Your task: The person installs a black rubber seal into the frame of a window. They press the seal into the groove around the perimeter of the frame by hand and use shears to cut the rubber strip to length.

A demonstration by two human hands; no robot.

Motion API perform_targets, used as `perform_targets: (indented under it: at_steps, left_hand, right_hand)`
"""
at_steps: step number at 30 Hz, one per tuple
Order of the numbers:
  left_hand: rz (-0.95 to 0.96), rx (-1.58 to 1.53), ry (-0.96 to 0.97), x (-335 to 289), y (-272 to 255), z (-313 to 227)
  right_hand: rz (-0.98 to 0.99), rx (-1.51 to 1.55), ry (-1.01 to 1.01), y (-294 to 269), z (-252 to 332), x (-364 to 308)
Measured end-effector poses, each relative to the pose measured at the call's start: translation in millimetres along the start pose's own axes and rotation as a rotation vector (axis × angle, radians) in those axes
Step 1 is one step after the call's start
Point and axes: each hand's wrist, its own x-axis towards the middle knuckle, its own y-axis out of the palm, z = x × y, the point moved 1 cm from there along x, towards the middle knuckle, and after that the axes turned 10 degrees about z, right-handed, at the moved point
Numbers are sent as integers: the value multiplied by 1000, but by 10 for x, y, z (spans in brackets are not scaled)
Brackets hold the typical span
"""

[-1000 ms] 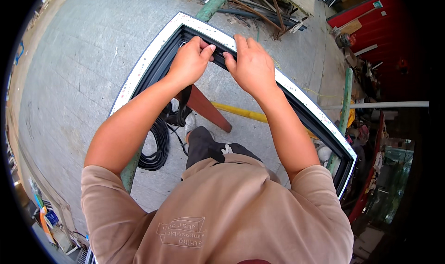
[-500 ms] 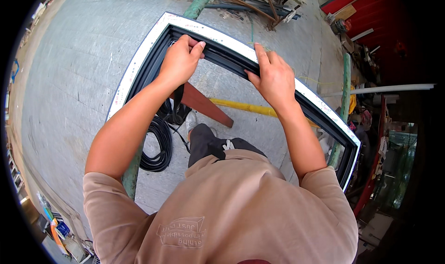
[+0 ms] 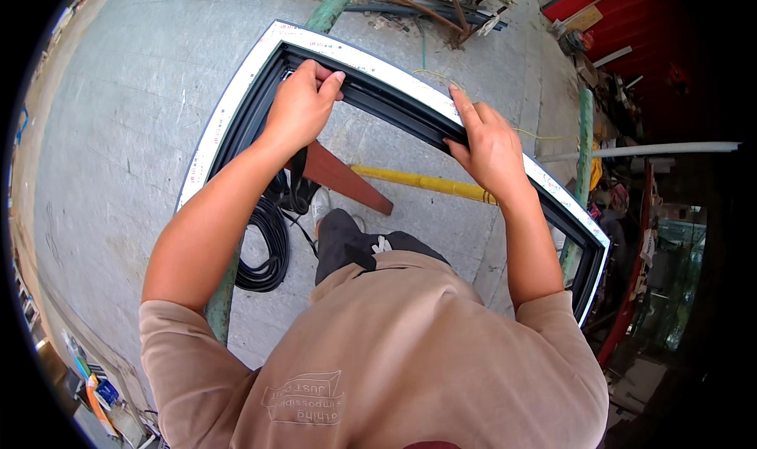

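A large window frame (image 3: 371, 57) lies in front of me, its outer face covered in white printed film and its inner channels black. My left hand (image 3: 300, 106) is closed in a pinch at the black inner channel close to the far left corner; whatever is between the fingers is hidden. Farther right along the far rail, my right hand (image 3: 490, 145) grips the frame, with fingers over the white face and thumb against the black inner edge. Below the frame's opening, a coil of black strip (image 3: 274, 248) lies on the floor near my feet.
Green bars (image 3: 335, 3) support the frame at left and right (image 3: 584, 149). Under the opening are a reddish-brown board (image 3: 347, 179) and a yellow bar (image 3: 426, 182). Scrap lengths (image 3: 418, 7) are piled beyond. A white pole (image 3: 670, 150) juts in at right.
My right hand has slid to the right along the far rail. My left hand keeps its place at the corner. The whole view has shifted slightly.
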Motion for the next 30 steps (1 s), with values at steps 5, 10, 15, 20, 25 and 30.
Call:
perform_targets:
  at_steps: [5, 10, 15, 20, 25, 30]
  left_hand:
    - [10, -3, -12, -1, 4, -20]
    - [4, -1, -24, -1, -13, -9]
    - [2, -80, -24, 0, -9, 21]
    - [-2, -119, -2, -6, 35, 30]
    - [-5, -104, -11, -54, 28, 9]
    - [-44, 6, 36, -227, 37, -8]
  right_hand:
    - [-98, -15, -39, 48, -6, -1]
    - [-102, 61, -73, 7, 176, 167]
    - [-166, 90, -174, -4, 668, 708]
    - [-162, 8, -239, 47, 925, 1123]
    - [-174, 25, -212, 82, 951, 1153]
    - [-133, 68, -153, 15, 1001, 1142]
